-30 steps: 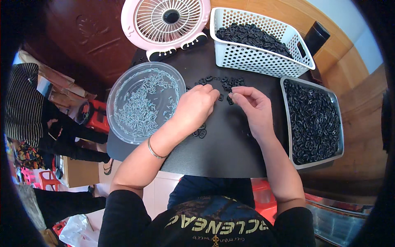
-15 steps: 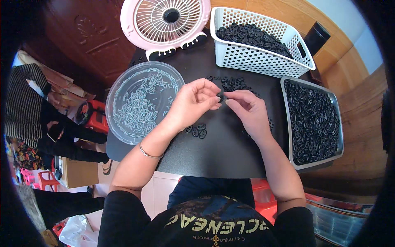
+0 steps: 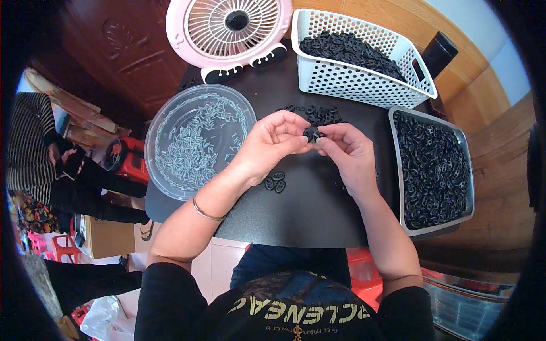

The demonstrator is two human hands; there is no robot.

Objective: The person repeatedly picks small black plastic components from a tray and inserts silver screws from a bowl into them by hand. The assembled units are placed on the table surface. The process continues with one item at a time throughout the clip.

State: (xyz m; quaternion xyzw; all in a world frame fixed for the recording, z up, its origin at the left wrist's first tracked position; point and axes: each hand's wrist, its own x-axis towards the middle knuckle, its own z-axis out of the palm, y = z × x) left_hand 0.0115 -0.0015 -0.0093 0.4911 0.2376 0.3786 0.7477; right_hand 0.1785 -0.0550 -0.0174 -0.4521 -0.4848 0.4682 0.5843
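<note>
In front of my chest, over the dark table, both hands meet at their fingertips. My left hand (image 3: 266, 142) pinches a small black plastic piece with holes (image 3: 309, 134) between thumb and index finger, the other fingers curled. From the other side, my right hand (image 3: 350, 153) grips black plastic at the same spot with thumb and fingertips. Whether it is one piece or two pressed together I cannot tell. Just beyond my fingers lies a loose pile of black pieces (image 3: 324, 115). Several flat black ovals with holes (image 3: 277, 182) lie near my left wrist.
On the left stands a round clear tub (image 3: 149, 149) of small pale blue-grey rods. A pink fan (image 3: 176, 25) and a white perforated basket (image 3: 364, 86) of black pieces stand at the back. A grey tray (image 3: 398, 170) of black ovals is at right. Another person (image 3: 34, 136) stands far left.
My right hand's fingertips have closed in on the black piece and now press against it, meeting my left fingertips. My left hand has shifted slightly right.
</note>
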